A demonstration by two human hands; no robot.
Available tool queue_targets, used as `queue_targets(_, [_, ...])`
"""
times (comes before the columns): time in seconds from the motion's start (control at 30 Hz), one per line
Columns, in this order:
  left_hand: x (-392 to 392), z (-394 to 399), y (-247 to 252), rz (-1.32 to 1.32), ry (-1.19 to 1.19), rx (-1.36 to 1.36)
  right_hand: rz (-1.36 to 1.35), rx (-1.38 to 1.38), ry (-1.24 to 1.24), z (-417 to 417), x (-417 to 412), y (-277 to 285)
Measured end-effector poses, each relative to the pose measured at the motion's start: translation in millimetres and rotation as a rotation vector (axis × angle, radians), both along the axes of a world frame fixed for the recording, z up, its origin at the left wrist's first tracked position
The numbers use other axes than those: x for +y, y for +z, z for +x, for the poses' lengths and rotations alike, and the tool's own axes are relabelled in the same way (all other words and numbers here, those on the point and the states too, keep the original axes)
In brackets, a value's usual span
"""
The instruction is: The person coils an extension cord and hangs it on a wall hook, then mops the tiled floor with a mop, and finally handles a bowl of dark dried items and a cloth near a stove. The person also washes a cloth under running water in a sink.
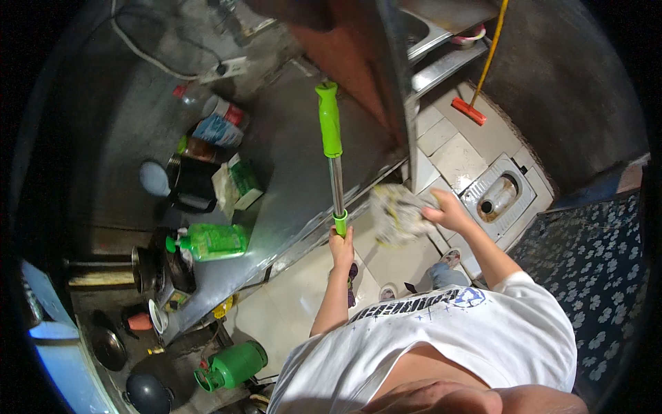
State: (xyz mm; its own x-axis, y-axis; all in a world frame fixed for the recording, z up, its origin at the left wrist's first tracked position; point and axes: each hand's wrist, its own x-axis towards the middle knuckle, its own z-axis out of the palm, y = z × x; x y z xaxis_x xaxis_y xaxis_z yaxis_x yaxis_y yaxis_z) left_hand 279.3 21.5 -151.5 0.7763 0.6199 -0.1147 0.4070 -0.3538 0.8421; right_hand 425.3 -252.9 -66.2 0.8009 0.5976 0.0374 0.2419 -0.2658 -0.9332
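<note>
My left hand (341, 251) grips a mop-like pole (336, 181) near a bright green collar. The pole's metal shaft runs up to a bright green grip; its lower end is hidden behind my hand and forearm. My right hand (449, 211) holds a bunched whitish rag (401, 213) with yellow edging, blurred and hanging over the floor tiles. The rag is apart from the pole, to its right. A purple object (352, 284) shows beside my left forearm, too covered to identify.
Along the left, a counter (305, 134) bears a green pump bottle (217, 241), a tissue box (245, 181) and a dark pot (191, 183). A green gas cylinder (232, 365) stands low left. At right are a squat toilet (499, 196), a red brush head (469, 111) and a floral curtain (589, 290).
</note>
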Motion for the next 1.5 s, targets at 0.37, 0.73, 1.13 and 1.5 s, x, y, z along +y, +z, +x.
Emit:
queue_targets(0.37, [-67.1, 67.5, -47.2, 0.107, 0.38, 0.463, 0.29, 0.439, -0.634, 42.5, -209.4, -28.7])
queue_targets(0.73, [-156.3, 169.5, 5.1, -0.702, -0.409, 0.511, 0.38, 0.46, -0.772, 217.1, -178.6, -8.0])
queue_targets(1.13, [-174.7, 352.2, 54.5, -0.626, -0.272, -0.12, 0.308, 0.205, 0.155, 438.9, 27.4, 101.8])
queue_targets(1.5, [-151.8, 396.8, 86.8, -0.558, 0.335, -0.245, 0.523, -0.782, 0.033, 604.0, 199.2, 144.8])
